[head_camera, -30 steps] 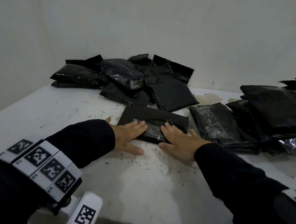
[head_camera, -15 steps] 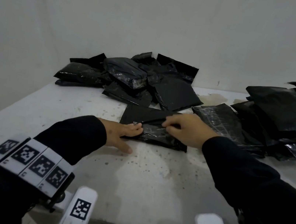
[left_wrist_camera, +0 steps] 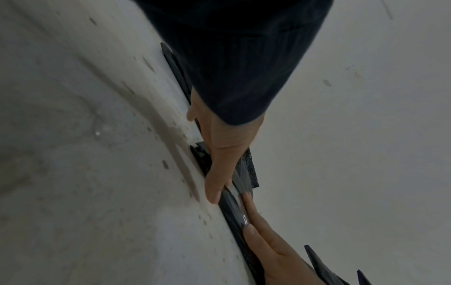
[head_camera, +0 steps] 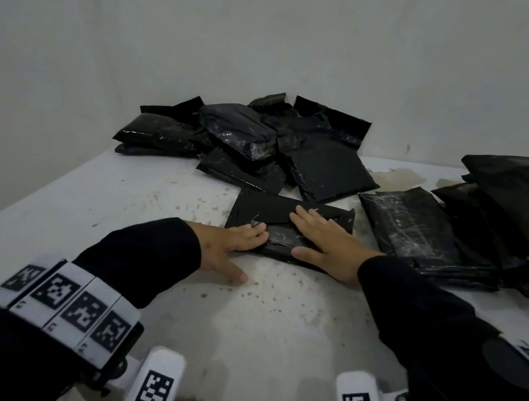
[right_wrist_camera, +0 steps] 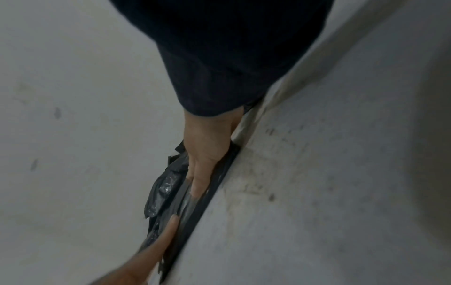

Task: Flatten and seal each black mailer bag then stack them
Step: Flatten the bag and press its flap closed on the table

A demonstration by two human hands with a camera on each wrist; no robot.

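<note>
A black mailer bag [head_camera: 268, 209] lies flat on the white table [head_camera: 271, 322] in the head view, its glossy flap folded toward me. My left hand [head_camera: 232, 240] presses straight fingers on the bag's near left part, with the thumb on the table. My right hand [head_camera: 317, 240] lies flat on the bag's right half. In the left wrist view the left hand [left_wrist_camera: 222, 154] and right hand [left_wrist_camera: 270, 243] meet fingertip to fingertip on the bag [left_wrist_camera: 251, 171]. The right wrist view shows the right hand [right_wrist_camera: 207, 154] pressing the bag [right_wrist_camera: 195, 208], with the left hand [right_wrist_camera: 156, 248] opposite.
A loose heap of puffy black bags [head_camera: 248, 139] sits at the back of the table against the wall. A stack of flat black bags [head_camera: 515, 205] fills the right side, with one flat bag [head_camera: 418, 224] just right of my right hand. Bare table lies in front.
Half a second ago my right hand was curled over the bag's flap; now it lies flat on the bag. My left hand stays pressing at the bag's left.
</note>
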